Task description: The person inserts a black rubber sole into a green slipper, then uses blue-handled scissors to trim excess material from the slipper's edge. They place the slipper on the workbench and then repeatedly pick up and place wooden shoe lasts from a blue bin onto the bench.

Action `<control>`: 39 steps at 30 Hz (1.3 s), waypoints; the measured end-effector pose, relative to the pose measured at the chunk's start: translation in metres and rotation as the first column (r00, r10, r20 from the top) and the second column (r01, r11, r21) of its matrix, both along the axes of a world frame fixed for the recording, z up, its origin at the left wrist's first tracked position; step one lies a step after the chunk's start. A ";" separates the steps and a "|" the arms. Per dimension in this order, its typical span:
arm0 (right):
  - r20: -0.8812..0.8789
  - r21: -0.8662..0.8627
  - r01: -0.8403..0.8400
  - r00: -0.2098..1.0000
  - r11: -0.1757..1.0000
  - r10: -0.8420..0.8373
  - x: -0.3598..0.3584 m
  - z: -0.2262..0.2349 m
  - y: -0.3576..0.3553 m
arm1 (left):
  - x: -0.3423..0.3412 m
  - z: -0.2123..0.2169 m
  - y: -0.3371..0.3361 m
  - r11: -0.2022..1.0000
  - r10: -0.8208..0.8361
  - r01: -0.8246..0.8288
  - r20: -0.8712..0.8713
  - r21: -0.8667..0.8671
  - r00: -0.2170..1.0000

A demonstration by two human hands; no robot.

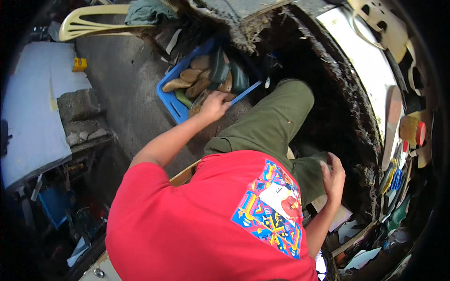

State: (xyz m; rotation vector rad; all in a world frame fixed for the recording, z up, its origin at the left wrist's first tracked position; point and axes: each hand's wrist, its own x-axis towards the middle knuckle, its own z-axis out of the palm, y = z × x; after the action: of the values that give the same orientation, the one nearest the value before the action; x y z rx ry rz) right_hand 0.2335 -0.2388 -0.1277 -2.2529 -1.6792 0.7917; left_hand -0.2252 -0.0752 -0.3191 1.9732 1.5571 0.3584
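My left hand [214, 106] reaches into a blue plastic crate [169, 104] on the floor, its fingers curled down over a brown shoe last [197, 102] at the near side. The fingertips are partly hidden. Around it in the crate lie several shoe lasts: worn wooden ones [176, 85] to the left and dark green ones [239, 77] to the right. My right hand [333, 179] rests beside my right knee in green trousers, fingers apart, holding nothing.
A cluttered bench on the right bears a red-lidded jar [413, 130], a long brown strip [392, 117] and scissors with blue handles [397, 179]. A cream plastic chair [89, 19] stands far left, above concrete blocks [80, 105] and a white board [28, 103].
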 end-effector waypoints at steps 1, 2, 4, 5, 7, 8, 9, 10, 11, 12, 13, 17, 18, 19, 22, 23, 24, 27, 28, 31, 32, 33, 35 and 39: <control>0.037 -0.034 0.058 0.998 0.998 -0.057 0.007 -0.001 -0.005 | -0.020 -0.018 -0.010 0.996 0.077 -0.079 -0.062 -0.031 0.995; 0.058 -0.054 0.016 0.998 0.998 -0.013 0.011 -0.003 -0.012 | -0.037 -0.035 -0.016 0.979 0.139 -0.160 -0.158 -0.129 0.977; 0.136 -0.188 0.069 0.990 0.980 -0.044 0.012 -0.009 -0.021 | -0.060 -0.062 -0.029 0.942 0.282 -0.310 -0.198 -0.129 0.939; 0.114 -0.187 0.004 0.993 0.982 0.018 0.008 -0.014 -0.024 | -0.069 -0.072 -0.033 0.908 0.352 -0.391 -0.234 -0.149 0.906; 0.102 -0.299 -0.005 0.994 0.954 0.037 -0.004 -0.022 -0.027 | -0.080 -0.087 -0.032 0.864 0.471 -0.494 -0.194 -0.096 0.861; 0.168 -0.320 -0.079 0.976 0.944 0.139 -0.010 -0.024 -0.026 | -0.083 -0.093 -0.027 0.869 0.471 -0.489 -0.180 -0.072 0.864; 0.190 -0.332 -0.081 0.970 0.940 0.150 -0.015 -0.025 -0.024 | -0.083 -0.099 -0.021 0.866 0.475 -0.495 -0.188 -0.074 0.860; 0.202 -0.341 -0.093 0.965 0.935 0.170 -0.019 -0.025 -0.021 | -0.080 -0.105 -0.012 0.884 0.411 -0.433 -0.145 -0.176 0.900; 0.211 -0.340 -0.109 0.959 0.934 0.188 -0.023 -0.024 -0.019 | -0.074 -0.111 -0.003 0.885 0.323 -0.364 -0.178 -0.292 0.929; 0.192 -0.353 -0.099 0.966 0.930 0.176 -0.025 -0.022 -0.016 | -0.066 -0.119 0.008 0.863 0.235 -0.303 -0.209 -0.405 0.949; 0.173 -0.355 -0.089 0.972 0.931 0.159 -0.027 -0.020 -0.014 | -0.057 -0.128 0.018 0.832 0.154 -0.245 -0.217 -0.498 0.964; 0.127 -0.357 -0.081 0.983 0.931 0.135 -0.034 -0.018 -0.014 | -0.016 -0.173 0.037 0.767 0.513 -0.548 -0.193 -0.334 0.836; 0.146 -0.360 -0.081 0.979 0.929 0.142 -0.035 -0.018 -0.016 | -0.011 -0.185 0.043 0.756 0.561 -0.581 -0.157 -0.303 0.813; 0.157 -0.362 -0.085 0.976 0.928 0.150 -0.037 -0.019 -0.018 | -0.009 -0.198 0.048 0.740 0.609 -0.618 -0.125 -0.265 0.783; 0.170 -0.367 -0.086 0.973 0.926 0.158 -0.038 -0.019 -0.021 | -0.012 -0.233 0.066 0.689 0.671 -0.599 0.045 -0.407 0.741; 0.170 -0.364 -0.085 0.973 0.928 0.156 -0.038 -0.019 -0.021 | -0.015 -0.242 0.071 0.681 0.670 -0.592 0.041 -0.432 0.741; 0.174 -0.372 -0.082 0.972 0.925 0.156 -0.038 -0.019 -0.021 | -0.020 -0.250 0.077 0.674 0.662 -0.571 0.041 -0.469 0.748; 0.186 -0.373 -0.067 0.972 0.926 0.145 -0.039 -0.019 -0.018 | -0.026 -0.261 0.086 0.690 0.551 -0.546 -0.145 -0.475 0.822; 0.193 -0.378 -0.062 0.971 0.924 0.144 -0.039 -0.019 -0.017 | -0.027 -0.260 0.088 0.705 0.521 -0.530 -0.162 -0.472 0.838; 0.207 -0.400 -0.052 0.967 0.915 0.146 -0.040 -0.019 -0.015 | -0.025 -0.242 0.092 0.654 0.559 -0.454 -0.018 -0.605 0.829; 0.204 -0.406 -0.055 0.968 0.912 0.149 -0.040 -0.019 -0.015 | -0.026 -0.230 0.092 0.619 0.583 -0.411 0.040 -0.669 0.811; 0.199 -0.392 -0.054 0.970 0.918 0.142 -0.039 -0.019 -0.016 | -0.029 -0.218 0.094 0.743 0.379 -0.319 -0.023 -0.589 0.925; 0.188 -0.355 -0.053 0.974 0.933 0.127 -0.037 -0.019 -0.018 | -0.037 -0.194 0.099 0.885 -0.095 -0.031 -0.246 -0.464 0.965; 0.157 -0.365 0.149 0.983 0.919 -0.097 -0.030 -0.025 -0.023 | -0.088 -0.169 0.090 0.633 0.760 -0.773 0.151 0.052 0.632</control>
State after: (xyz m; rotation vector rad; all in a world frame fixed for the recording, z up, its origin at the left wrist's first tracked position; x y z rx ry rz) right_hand 0.2032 -0.2616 -0.1523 -2.6956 -1.5234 1.0248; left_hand -0.3136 0.0151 -0.4881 1.1979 2.2855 0.9017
